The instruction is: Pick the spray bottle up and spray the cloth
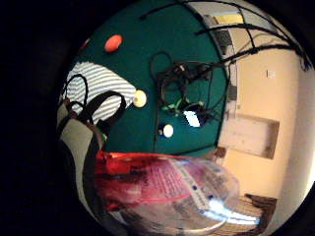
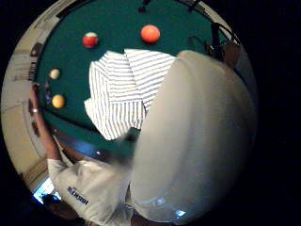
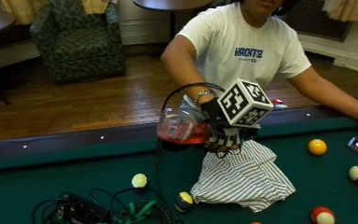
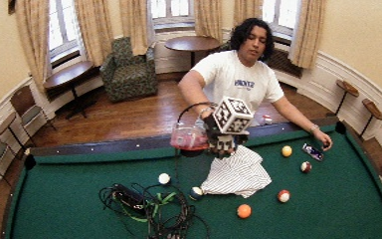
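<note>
Green felt pool table [image 3: 55, 172], cables [image 3: 98, 210] heaped nearest the camera.
Beyond them a striped cloth [image 3: 244, 179] lies on the felt among scattered balls [image 3: 317, 146]; above its far edge the gloved right hand [image 3: 225, 133] curls its fingers around a spray bottle [image 3: 179, 128] with red liquid, held clear of the table.

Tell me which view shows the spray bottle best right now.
The outside view: the spray bottle, holding red liquid, is held above the striped cloth by the gloved right hand. The wide outside view shows it smaller; the little-finger palm view shows only its label; the thumb palm view a white blur.
</note>
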`<action>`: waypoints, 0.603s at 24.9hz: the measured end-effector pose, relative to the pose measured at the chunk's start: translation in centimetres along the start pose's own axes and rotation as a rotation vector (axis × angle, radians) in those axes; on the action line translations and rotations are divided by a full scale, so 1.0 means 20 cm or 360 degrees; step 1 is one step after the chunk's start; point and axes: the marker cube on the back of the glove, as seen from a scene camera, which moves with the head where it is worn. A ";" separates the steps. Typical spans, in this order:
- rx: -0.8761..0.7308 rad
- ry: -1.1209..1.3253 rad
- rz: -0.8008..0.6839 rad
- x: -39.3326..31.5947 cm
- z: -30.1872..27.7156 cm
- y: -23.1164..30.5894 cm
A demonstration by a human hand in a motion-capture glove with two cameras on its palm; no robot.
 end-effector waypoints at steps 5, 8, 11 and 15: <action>-0.0084 0.0260 -0.0111 -0.22 0.16 -0.05; -0.0130 0.0350 -0.0141 -0.30 0.25 -0.06; -0.0152 0.0381 -0.0158 -0.33 0.32 -0.07; -0.0135 0.0373 -0.0152 -0.35 0.36 -0.07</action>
